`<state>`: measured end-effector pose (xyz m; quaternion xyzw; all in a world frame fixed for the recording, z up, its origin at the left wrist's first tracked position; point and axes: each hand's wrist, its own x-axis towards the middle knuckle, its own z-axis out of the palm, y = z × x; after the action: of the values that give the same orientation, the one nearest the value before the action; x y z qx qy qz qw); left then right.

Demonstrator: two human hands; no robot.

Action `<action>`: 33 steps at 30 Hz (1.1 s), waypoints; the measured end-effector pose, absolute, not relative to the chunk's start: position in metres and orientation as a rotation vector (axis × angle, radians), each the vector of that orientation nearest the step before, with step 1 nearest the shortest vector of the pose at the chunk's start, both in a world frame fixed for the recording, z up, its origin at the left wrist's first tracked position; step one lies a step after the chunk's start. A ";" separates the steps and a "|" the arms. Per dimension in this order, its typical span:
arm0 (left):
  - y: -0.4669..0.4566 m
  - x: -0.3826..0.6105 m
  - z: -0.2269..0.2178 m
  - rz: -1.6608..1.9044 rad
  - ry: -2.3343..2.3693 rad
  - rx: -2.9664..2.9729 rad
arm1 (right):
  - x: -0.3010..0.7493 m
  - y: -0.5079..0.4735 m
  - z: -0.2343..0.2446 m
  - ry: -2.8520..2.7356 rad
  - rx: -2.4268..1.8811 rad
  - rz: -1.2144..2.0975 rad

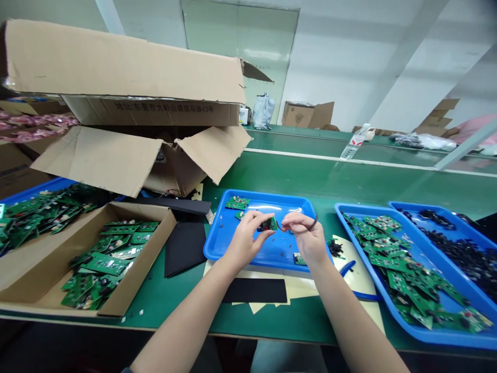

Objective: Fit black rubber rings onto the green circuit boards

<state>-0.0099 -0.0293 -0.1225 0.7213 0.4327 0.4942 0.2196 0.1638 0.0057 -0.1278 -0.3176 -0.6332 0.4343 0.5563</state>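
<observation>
A small green circuit board (268, 224) is held just above a blue plastic tray (256, 195), pinched by the thumb and fingers of the closed left hand (244, 241). The right hand (305, 235) is also closed in a pinch just beside the board, with a thin dark curved wire (312, 223) at its fingertips; exactly how the wire meets the board is too small to tell. Tiny reddish parts (274, 240) lie loose in the tray, along with a few other green boards (237, 202). To the right, a second blue tray (438, 269) is heaped with green circuit boards (404, 259), and it sits beside a third blue tray (450, 243) of black parts. A blue-handled tool (349, 269) lies between the near tray and the heaped one. To the left are black foam sheets (184, 248), then a shallow cardboard box (46, 274) filled with more boards (104, 264). All of this stands on a green workbench (310, 176). A large torn cardboard carton (116, 62) rests at the far left, a plastic water bottle (353, 142) lies farther along the bench, and a co-worker's pink sleeve (471, 129) shows at the far right.
</observation>
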 end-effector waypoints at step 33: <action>-0.024 -0.016 -0.131 1.380 1.162 2.068 | 0.163 0.004 -0.123 -1.292 -0.613 2.026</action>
<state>-0.0164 -0.0242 -0.1310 0.7388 0.4152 0.4929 0.1971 0.1625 0.0045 -0.1233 -0.2338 -0.4926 0.7728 0.3247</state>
